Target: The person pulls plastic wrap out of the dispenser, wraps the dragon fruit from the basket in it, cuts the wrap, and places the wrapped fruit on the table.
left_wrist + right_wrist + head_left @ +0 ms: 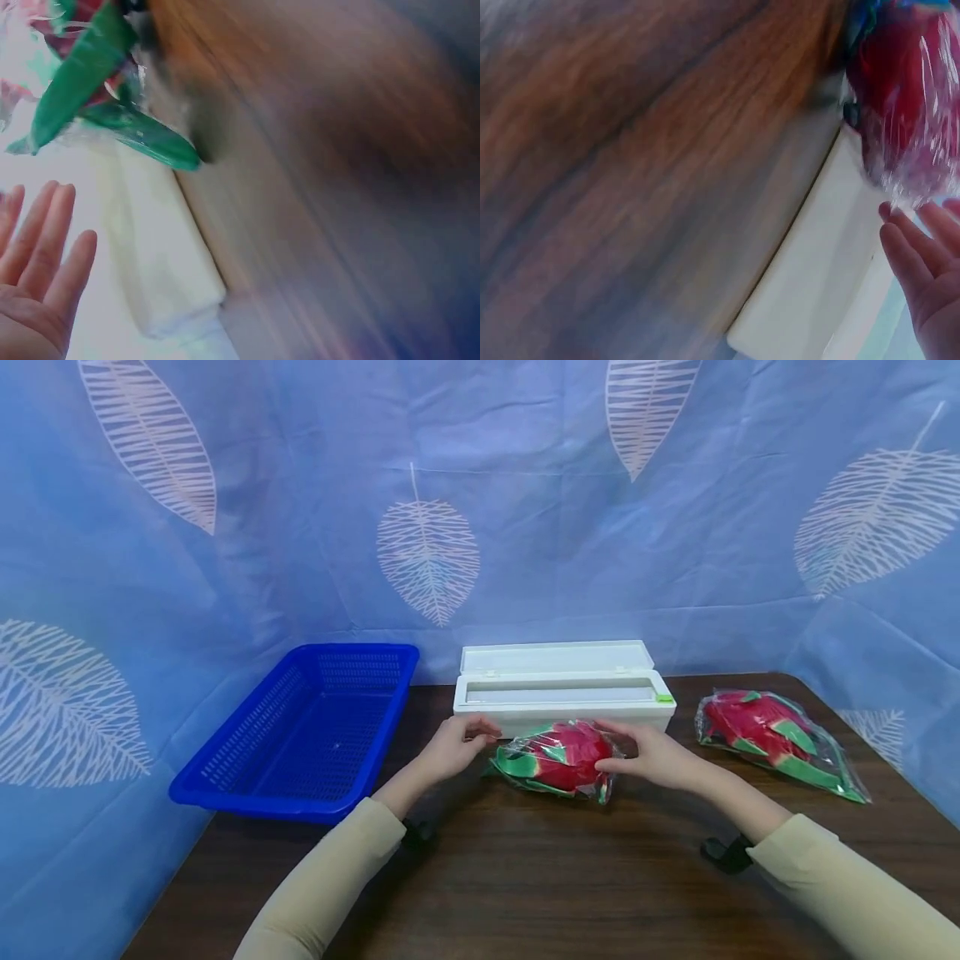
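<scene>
A red and green dragon fruit in clear plastic wrap (558, 758) lies on the table just in front of a white cling-film dispenser (562, 693) with its lid raised. My left hand (454, 747) is by the fruit's left end, fingers extended; in the left wrist view the hand (37, 277) is apart from the green leaf tips (82, 82). At the other end, my right hand (651, 755) has its thumb and fingers spread, with fingertips right at the wrap. The right wrist view shows these fingers (907, 259) fairly straight beside the crinkled film (915, 150).
A blue plastic basket (292, 808) stands on the left of the dark wooden table (525, 885). Another wrapped dragon fruit (776, 737) lies at the right. Behind everything hangs a blue cloth (525, 552) with white leaf prints.
</scene>
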A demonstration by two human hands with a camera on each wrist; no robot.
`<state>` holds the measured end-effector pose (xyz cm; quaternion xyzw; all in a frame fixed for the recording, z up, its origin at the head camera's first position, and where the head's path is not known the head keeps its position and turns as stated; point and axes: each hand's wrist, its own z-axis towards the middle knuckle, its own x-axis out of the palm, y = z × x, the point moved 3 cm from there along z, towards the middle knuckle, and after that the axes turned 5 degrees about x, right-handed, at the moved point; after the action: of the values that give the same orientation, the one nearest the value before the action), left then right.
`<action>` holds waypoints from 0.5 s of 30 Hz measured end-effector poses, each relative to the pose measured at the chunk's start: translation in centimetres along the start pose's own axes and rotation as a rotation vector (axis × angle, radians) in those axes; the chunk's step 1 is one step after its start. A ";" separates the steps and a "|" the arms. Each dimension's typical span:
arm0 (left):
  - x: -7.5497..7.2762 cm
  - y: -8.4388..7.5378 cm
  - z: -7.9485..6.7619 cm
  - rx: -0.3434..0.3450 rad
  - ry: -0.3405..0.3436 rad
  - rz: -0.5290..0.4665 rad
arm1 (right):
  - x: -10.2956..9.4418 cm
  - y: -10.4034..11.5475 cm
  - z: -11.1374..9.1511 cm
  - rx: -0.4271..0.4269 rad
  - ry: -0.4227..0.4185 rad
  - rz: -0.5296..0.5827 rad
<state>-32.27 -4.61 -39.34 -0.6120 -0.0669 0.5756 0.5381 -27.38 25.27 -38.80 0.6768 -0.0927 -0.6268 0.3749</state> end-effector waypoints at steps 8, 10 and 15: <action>1.1 -0.6 0.0 0.061 0.080 -0.034 | 0.1 -0.4 -0.3 -0.087 -0.017 0.057; 1.1 -0.5 -0.2 0.076 0.089 -0.041 | 0.2 -0.4 -0.2 -0.081 -0.016 0.057; 1.3 -0.4 -0.2 0.075 0.118 -0.021 | 0.2 -0.5 0.0 -0.053 -0.032 0.024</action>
<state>-31.48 -3.70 -39.96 -0.6234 -0.0201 0.5350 0.5698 -27.47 25.54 -39.25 0.6555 -0.0904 -0.6350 0.3986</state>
